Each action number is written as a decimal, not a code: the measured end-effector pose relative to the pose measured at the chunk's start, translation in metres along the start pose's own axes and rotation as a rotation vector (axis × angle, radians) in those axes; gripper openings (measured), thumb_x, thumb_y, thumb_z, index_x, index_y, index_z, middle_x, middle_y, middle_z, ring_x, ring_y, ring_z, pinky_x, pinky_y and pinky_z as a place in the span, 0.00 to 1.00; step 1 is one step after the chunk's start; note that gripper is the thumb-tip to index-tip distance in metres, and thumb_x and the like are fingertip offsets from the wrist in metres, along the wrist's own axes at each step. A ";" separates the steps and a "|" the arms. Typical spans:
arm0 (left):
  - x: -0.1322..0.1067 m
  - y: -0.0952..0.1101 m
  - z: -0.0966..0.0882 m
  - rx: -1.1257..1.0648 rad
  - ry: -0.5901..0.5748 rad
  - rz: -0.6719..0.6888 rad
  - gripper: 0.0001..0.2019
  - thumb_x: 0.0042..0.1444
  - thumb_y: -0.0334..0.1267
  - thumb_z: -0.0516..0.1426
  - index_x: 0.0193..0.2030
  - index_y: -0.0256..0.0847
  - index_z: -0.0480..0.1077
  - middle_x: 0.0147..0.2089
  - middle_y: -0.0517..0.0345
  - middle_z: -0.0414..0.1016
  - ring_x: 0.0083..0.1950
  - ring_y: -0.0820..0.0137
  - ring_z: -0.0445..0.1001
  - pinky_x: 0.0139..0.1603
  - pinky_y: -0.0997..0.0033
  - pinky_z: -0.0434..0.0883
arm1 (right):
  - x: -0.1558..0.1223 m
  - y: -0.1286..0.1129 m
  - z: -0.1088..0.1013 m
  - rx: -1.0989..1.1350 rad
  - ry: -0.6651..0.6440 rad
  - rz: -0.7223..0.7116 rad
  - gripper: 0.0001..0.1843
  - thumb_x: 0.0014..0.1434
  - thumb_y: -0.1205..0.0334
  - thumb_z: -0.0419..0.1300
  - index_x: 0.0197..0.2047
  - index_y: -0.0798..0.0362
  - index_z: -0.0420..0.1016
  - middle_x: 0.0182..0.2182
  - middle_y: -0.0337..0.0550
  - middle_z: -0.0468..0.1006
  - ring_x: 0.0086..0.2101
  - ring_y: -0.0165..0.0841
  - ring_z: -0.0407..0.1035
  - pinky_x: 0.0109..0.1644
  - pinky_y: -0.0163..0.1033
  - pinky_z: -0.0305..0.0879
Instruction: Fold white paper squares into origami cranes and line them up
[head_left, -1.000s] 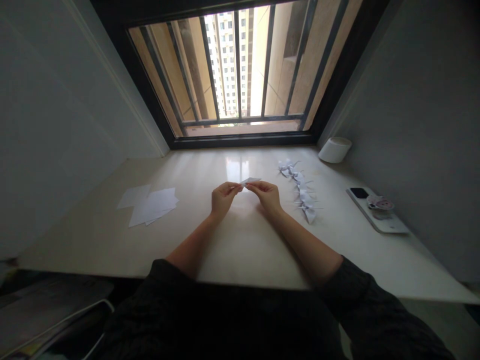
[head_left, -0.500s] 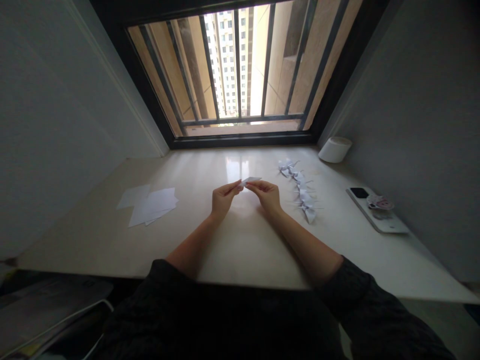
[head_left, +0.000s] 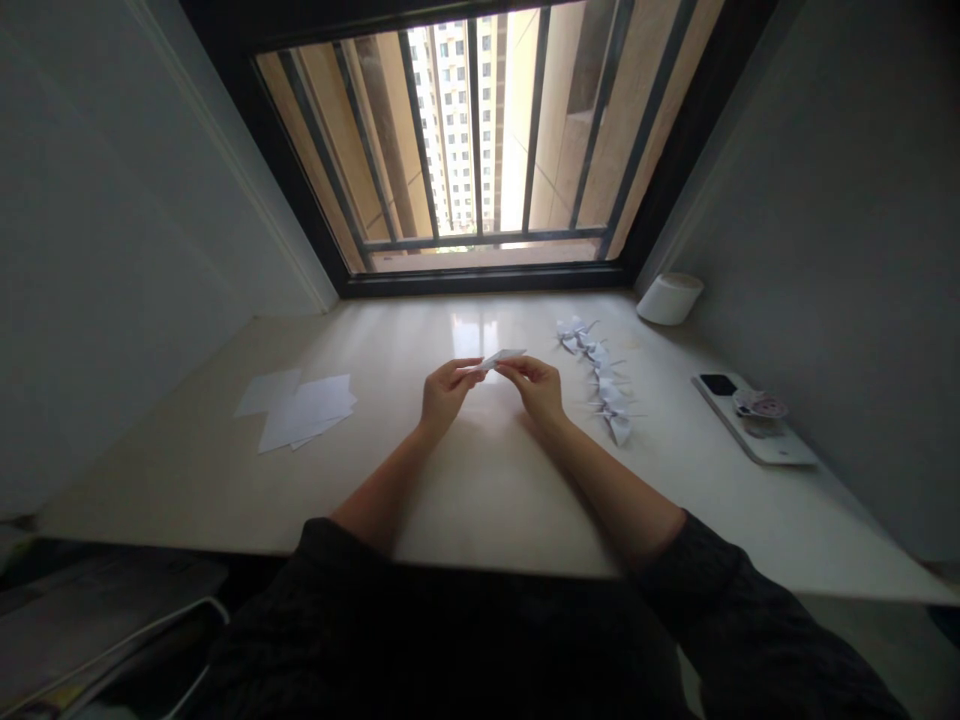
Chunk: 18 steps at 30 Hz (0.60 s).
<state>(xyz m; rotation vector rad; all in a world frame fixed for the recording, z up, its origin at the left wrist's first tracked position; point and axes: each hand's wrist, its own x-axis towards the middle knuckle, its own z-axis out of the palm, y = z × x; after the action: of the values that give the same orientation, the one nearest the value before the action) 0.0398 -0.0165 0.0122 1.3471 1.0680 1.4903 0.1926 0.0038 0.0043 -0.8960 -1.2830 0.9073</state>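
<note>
1. Folded white paper (head_left: 501,359): one small, narrow piece, held in the air above the middle of the desk, between the two hands. No printing can be read on it.
2. Left hand (head_left: 447,392): fingers and thumb closed in a pinch on the paper's left end.
3. Right hand (head_left: 537,390): pinching the paper's right end between thumb and fingertips, with its fingers close to those of the left hand.
4. Desk (head_left: 480,500): pale, polished top running up to the window, with both forearms reaching out over it.
5. Loose white sheets (head_left: 304,412): small overlapping stack left of the hands, well apart from them, with no readable marks.
6. Origami cranes (head_left: 601,380): white, set in a line just beside the right hand, running toward the window.
7. Phone (head_left: 754,425): lying face down near the right edge of the desk, in a pale case, with its dark camera block showing.
8. Round pink-and-white badge (head_left: 760,405): on the phone's back, its print too small to read.
9. White cylinder (head_left: 670,299): standing in the far right corner of the desk, unlabelled as far as can be seen.
10. Barred window (head_left: 480,130): behind the desk, with a tall apartment tower (head_left: 450,120) outside.
11. Dark sleeves (head_left: 697,570): covering both arms to the forearm.
</note>
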 end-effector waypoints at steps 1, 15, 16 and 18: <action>0.000 0.000 -0.001 0.016 0.022 0.018 0.15 0.44 0.43 0.64 0.39 0.39 0.75 0.32 0.54 0.79 0.35 0.69 0.76 0.37 0.69 0.71 | 0.000 0.000 0.000 0.005 0.010 0.000 0.10 0.46 0.54 0.66 0.30 0.50 0.80 0.30 0.41 0.80 0.32 0.35 0.72 0.40 0.40 0.66; -0.001 0.005 -0.003 0.163 0.078 0.093 0.11 0.43 0.43 0.64 0.32 0.41 0.73 0.32 0.57 0.78 0.35 0.68 0.76 0.34 0.72 0.69 | -0.001 -0.002 0.000 -0.015 0.019 0.016 0.12 0.45 0.51 0.66 0.30 0.50 0.79 0.30 0.41 0.80 0.32 0.35 0.72 0.41 0.41 0.66; -0.002 0.005 -0.003 0.165 0.076 0.091 0.11 0.43 0.43 0.64 0.33 0.41 0.73 0.33 0.56 0.78 0.36 0.68 0.76 0.34 0.72 0.69 | -0.001 -0.003 0.001 -0.017 0.019 0.017 0.12 0.45 0.51 0.66 0.30 0.50 0.79 0.30 0.41 0.80 0.32 0.35 0.72 0.41 0.41 0.66; -0.003 0.005 -0.002 0.158 0.072 0.090 0.12 0.43 0.43 0.64 0.34 0.41 0.74 0.33 0.56 0.78 0.36 0.68 0.76 0.35 0.71 0.70 | -0.001 -0.003 0.001 -0.015 0.016 0.016 0.11 0.45 0.52 0.66 0.30 0.50 0.79 0.30 0.41 0.80 0.33 0.35 0.72 0.41 0.41 0.67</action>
<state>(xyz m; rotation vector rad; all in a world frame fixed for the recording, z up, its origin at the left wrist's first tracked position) 0.0377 -0.0206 0.0162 1.4771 1.2063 1.5565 0.1920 0.0017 0.0068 -0.9249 -1.2719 0.9029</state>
